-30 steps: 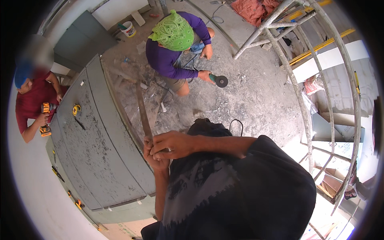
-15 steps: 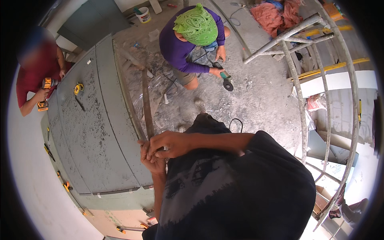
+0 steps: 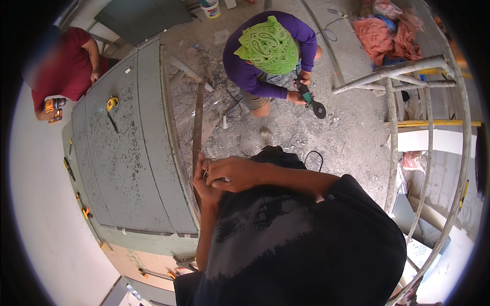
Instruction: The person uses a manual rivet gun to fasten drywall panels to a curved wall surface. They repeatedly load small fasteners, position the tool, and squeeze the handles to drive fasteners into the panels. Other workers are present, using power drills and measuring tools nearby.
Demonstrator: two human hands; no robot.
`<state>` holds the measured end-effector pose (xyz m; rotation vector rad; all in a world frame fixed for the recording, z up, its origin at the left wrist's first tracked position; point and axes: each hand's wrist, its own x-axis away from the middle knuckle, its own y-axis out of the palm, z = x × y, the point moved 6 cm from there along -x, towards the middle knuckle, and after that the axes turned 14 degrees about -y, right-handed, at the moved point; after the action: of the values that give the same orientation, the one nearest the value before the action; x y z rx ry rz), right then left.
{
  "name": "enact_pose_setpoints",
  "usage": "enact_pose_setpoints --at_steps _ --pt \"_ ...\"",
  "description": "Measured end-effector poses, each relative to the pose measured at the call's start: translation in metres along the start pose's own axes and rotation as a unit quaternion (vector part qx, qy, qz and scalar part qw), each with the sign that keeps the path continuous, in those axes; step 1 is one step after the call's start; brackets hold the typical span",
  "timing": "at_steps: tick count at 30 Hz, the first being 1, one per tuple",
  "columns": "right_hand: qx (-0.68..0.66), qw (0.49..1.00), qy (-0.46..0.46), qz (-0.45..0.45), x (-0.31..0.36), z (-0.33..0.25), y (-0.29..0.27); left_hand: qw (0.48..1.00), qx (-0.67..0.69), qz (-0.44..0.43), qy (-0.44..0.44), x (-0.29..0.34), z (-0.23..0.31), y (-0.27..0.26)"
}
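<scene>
- Watching through the head camera, I have the left hand (image 3: 205,189) and the right hand (image 3: 235,172) drawn together, fingers narrow and pinching a thin pale piece (image 3: 205,173); too small for me to say what it is.
- That piece sits between the fingertips, in front of the dark shirt (image 3: 306,239), beside the edge of the grey-panelled table (image 3: 153,168); held close like that, probably for fine finger control.
- A long brown strip (image 3: 198,117) runs behind the fingers; I can't tell whether they touch it.
- On the panels, the yellow tape measure (image 3: 112,104) and a dark slim tool (image 3: 112,122) lie side by side, presumably for easy reach.
- Orange-marked clamps (image 3: 86,212) line the table's far-left edge, perhaps parked there out of the way.
- Over on the floor, a co-worker in purple (image 3: 239,66) has both hands on the grinder (image 3: 308,97), likely for steadiness; at left, one in red (image 3: 76,66) has the drill (image 3: 52,108).
- Containers now: the white bucket (image 3: 211,10) is cut by the top edge, something greenish at its rim, the rest hidden.
- The red-and-white sack (image 3: 412,160) beyond the scaffold frame (image 3: 392,153) shows me no contents.
</scene>
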<state>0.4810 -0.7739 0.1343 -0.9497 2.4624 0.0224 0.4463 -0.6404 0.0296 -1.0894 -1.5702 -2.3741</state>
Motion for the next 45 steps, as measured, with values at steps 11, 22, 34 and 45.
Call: enact_pose_setpoints --at_steps 11,22,34,45 --pt "-0.040 0.988 -0.008 -0.150 0.015 0.029 -0.013 0.986 -0.082 0.137 0.038 -0.013 -0.036 -0.001" --pt "-0.030 0.975 -0.027 -0.217 0.016 0.029 -0.019 0.898 -0.375 0.188 0.130 -0.008 -0.044 -0.036" --pt "-0.016 0.953 0.044 -0.298 0.038 0.021 -0.001 0.978 -0.153 0.131 -0.054 -0.006 -0.089 -0.024" --pt "0.000 0.923 0.067 -0.379 0.042 0.022 0.026 0.966 -0.197 0.163 -0.039 0.010 -0.092 -0.037"
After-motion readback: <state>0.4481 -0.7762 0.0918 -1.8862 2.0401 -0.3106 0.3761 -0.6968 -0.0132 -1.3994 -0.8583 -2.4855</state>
